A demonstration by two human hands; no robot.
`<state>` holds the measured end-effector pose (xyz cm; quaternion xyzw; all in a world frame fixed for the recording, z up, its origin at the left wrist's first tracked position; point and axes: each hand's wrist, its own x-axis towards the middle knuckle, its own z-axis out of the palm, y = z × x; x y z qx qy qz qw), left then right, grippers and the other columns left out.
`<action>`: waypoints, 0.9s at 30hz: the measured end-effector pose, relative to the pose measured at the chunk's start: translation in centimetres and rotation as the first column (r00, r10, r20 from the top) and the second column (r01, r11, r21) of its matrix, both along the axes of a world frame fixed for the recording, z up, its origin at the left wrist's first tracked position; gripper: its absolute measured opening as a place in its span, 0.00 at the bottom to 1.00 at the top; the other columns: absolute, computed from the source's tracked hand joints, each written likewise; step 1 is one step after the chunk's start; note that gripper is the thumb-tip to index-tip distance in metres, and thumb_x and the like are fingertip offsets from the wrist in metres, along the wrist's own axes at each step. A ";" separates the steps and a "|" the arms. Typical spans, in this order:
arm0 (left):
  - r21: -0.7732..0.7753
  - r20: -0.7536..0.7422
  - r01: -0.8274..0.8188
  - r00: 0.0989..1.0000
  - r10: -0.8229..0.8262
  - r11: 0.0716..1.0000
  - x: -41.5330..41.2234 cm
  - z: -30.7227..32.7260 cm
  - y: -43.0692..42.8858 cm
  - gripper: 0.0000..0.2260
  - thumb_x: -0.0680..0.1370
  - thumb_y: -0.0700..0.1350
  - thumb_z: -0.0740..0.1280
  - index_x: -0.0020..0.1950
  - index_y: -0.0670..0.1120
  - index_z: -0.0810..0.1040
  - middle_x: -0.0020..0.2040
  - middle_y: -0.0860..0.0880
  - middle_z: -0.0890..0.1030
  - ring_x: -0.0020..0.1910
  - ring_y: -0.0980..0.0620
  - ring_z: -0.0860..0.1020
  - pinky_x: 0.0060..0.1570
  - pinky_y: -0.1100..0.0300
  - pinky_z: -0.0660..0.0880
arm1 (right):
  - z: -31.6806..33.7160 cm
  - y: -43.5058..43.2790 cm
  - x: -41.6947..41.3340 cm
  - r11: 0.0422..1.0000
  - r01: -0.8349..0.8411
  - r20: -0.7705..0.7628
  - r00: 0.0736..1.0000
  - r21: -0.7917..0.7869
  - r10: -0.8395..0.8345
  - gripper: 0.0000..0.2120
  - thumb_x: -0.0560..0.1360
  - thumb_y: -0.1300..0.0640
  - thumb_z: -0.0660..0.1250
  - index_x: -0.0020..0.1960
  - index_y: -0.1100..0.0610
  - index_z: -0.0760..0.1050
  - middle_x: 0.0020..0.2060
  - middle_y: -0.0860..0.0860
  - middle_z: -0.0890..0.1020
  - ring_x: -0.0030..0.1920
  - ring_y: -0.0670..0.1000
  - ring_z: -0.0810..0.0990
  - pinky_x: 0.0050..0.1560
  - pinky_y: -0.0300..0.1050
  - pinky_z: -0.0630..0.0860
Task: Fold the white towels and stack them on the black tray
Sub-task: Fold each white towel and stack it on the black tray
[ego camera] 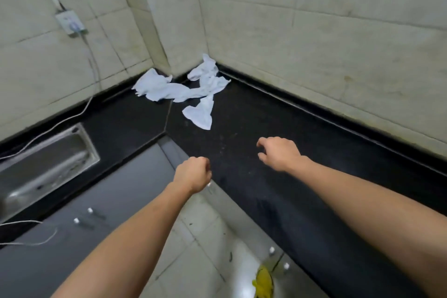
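By the metal sink (48,152) at the left, the left hand (192,173) hangs over the edge of the bench (242,123), its grip curled tight on nothing. The white towels (183,92) lie bunched in the far corner against the walls (314,31), so I think folding has not begun; the next move is to reach in and pull one onto the bare black bench in front. The right hand (278,152) hovers there, its grip loose and apart, holding nothing; I see no black tray.
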<state>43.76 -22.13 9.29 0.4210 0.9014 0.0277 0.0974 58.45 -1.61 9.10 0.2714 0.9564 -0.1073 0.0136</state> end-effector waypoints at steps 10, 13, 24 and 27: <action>-0.070 0.056 -0.175 0.982 0.179 0.982 -13.1 -0.5 0.3 0.07 0.76 0.47 0.62 0.49 0.49 0.79 0.49 0.45 0.82 0.48 0.44 0.79 0.43 0.55 0.75 | -2.6 2.9 -16.6 0.987 -0.128 0.042 0.990 -0.099 0.133 0.14 0.77 0.49 0.61 0.62 0.50 0.73 0.54 0.51 0.81 0.54 0.56 0.79 0.47 0.49 0.73; -0.075 0.083 -0.194 0.976 0.200 0.978 -16.1 -1.6 0.3 0.08 0.77 0.47 0.63 0.52 0.48 0.79 0.51 0.45 0.82 0.50 0.44 0.79 0.44 0.55 0.75 | -3.6 3.4 -20.0 0.981 -0.149 0.079 0.984 -0.121 0.159 0.13 0.77 0.49 0.61 0.60 0.50 0.73 0.53 0.50 0.81 0.53 0.56 0.79 0.46 0.48 0.73; -0.095 0.184 -0.046 0.981 0.063 0.994 -32.6 -7.0 4.3 0.06 0.76 0.48 0.63 0.49 0.50 0.78 0.49 0.48 0.81 0.50 0.45 0.79 0.47 0.54 0.75 | -9.2 5.0 -31.5 0.986 0.007 0.213 0.977 -0.169 0.029 0.13 0.77 0.50 0.62 0.60 0.50 0.74 0.53 0.50 0.80 0.51 0.54 0.79 0.44 0.46 0.71; -0.111 0.235 0.066 0.971 -0.038 0.992 -37.6 -8.2 6.2 0.04 0.77 0.48 0.64 0.48 0.50 0.77 0.48 0.48 0.81 0.48 0.47 0.79 0.45 0.55 0.73 | -10.1 5.2 -34.5 0.979 0.120 0.272 0.960 -0.163 -0.072 0.12 0.77 0.51 0.60 0.60 0.50 0.74 0.54 0.51 0.79 0.52 0.55 0.79 0.44 0.46 0.71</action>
